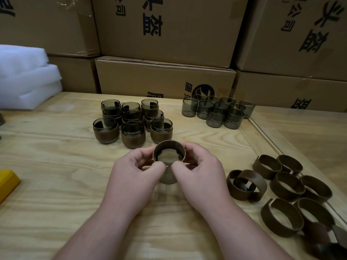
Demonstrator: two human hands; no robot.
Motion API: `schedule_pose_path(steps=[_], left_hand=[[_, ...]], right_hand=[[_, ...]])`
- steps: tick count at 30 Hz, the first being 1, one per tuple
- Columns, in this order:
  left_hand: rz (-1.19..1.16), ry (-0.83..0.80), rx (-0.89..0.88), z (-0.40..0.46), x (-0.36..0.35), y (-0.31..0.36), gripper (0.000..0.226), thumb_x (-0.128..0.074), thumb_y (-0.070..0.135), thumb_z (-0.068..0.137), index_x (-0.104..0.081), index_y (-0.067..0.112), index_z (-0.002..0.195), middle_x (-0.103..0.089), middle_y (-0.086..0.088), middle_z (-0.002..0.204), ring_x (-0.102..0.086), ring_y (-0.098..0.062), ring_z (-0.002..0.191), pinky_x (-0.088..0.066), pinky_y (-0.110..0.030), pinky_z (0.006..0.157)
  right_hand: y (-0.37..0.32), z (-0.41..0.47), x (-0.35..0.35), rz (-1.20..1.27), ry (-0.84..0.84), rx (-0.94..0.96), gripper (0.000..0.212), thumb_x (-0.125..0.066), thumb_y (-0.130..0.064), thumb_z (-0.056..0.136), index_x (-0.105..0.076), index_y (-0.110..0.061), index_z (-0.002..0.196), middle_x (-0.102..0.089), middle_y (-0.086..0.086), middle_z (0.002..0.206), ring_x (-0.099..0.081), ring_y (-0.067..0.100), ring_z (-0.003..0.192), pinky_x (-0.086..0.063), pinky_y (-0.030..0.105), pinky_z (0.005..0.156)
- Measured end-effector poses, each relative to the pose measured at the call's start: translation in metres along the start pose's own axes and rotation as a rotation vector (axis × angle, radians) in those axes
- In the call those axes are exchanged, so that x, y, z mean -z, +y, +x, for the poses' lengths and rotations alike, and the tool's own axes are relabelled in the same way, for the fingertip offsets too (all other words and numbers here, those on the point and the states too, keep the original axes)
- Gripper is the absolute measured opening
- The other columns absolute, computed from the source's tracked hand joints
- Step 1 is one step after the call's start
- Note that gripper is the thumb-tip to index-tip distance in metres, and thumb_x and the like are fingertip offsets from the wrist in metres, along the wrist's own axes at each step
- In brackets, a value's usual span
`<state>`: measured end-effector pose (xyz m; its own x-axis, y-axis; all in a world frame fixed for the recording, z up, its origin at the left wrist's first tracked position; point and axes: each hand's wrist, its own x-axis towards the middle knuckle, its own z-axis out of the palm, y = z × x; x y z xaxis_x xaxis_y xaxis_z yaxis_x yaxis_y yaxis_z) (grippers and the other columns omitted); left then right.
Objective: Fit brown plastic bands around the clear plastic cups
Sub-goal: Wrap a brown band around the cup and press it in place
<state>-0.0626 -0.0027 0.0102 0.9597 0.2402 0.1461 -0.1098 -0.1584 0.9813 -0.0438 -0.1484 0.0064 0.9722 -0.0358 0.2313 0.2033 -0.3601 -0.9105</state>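
Observation:
At the table's middle I hold a clear cup (168, 178) with a brown band (170, 147) around its upper part. My left hand (134, 169) grips the band and cup from the left, thumb on the near rim. My right hand (201, 169) grips them from the right in the same way. Behind my hands stands a cluster of several banded cups (132, 122). Several bare clear cups (217, 111) stand at the back right. Loose brown bands (285, 186) lie on the table at the right.
The wooden table (56, 166) carries everything. Stacked cardboard boxes (165, 76) wall off the back edge. White foam sheets (26, 77) lie at the back left. A yellow object (7, 182) pokes in at the left edge. A raised seam in the tabletop (266, 134) runs near the loose bands.

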Motion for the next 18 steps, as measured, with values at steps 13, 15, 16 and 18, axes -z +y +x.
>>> schedule_pose_path(steps=[13, 15, 16, 18], left_hand=[[0.110, -0.004, -0.012, 0.002, 0.000, -0.006, 0.018, -0.068, 0.021, 0.087, -0.076, 0.035, 0.095, -0.076, 0.025, 0.085, -0.069, 0.010, 0.082, -0.047, -0.008, 0.064], [0.147, -0.019, -0.026, 0.002, 0.000, -0.008, 0.019, -0.063, 0.022, 0.094, -0.074, 0.036, 0.099, -0.076, 0.025, 0.087, -0.068, 0.009, 0.084, -0.046, -0.017, 0.069], [0.154, -0.035, -0.037, 0.002, 0.000, -0.009, 0.020, -0.059, 0.023, 0.097, -0.074, 0.036, 0.101, -0.076, 0.024, 0.088, -0.068, 0.007, 0.085, -0.046, -0.021, 0.071], [0.123, -0.066, -0.065, 0.001, -0.001, -0.011, 0.024, -0.055, 0.023, 0.101, -0.075, 0.036, 0.103, -0.077, 0.021, 0.092, -0.070, 0.004, 0.089, -0.049, -0.023, 0.075]], right_hand=[[0.005, 0.002, 0.002, -0.050, -0.115, -0.094, 0.038, -0.057, -0.048, 0.074, -0.067, -0.045, 0.110, -0.071, -0.026, 0.099, -0.065, 0.000, 0.098, -0.056, 0.029, 0.084], [0.004, -0.001, 0.000, -0.149, -0.170, -0.064, 0.046, -0.055, -0.063, 0.071, -0.059, -0.052, 0.116, -0.068, -0.030, 0.104, -0.061, 0.005, 0.110, -0.055, 0.034, 0.092], [0.004, -0.002, -0.002, -0.187, -0.188, -0.035, 0.052, -0.056, -0.069, 0.068, -0.055, -0.056, 0.118, -0.066, -0.032, 0.108, -0.059, 0.007, 0.114, -0.054, 0.035, 0.096], [0.002, -0.004, -0.005, -0.201, -0.205, 0.020, 0.060, -0.063, -0.070, 0.061, -0.051, -0.059, 0.119, -0.064, -0.036, 0.111, -0.059, 0.002, 0.115, -0.053, 0.029, 0.096]])
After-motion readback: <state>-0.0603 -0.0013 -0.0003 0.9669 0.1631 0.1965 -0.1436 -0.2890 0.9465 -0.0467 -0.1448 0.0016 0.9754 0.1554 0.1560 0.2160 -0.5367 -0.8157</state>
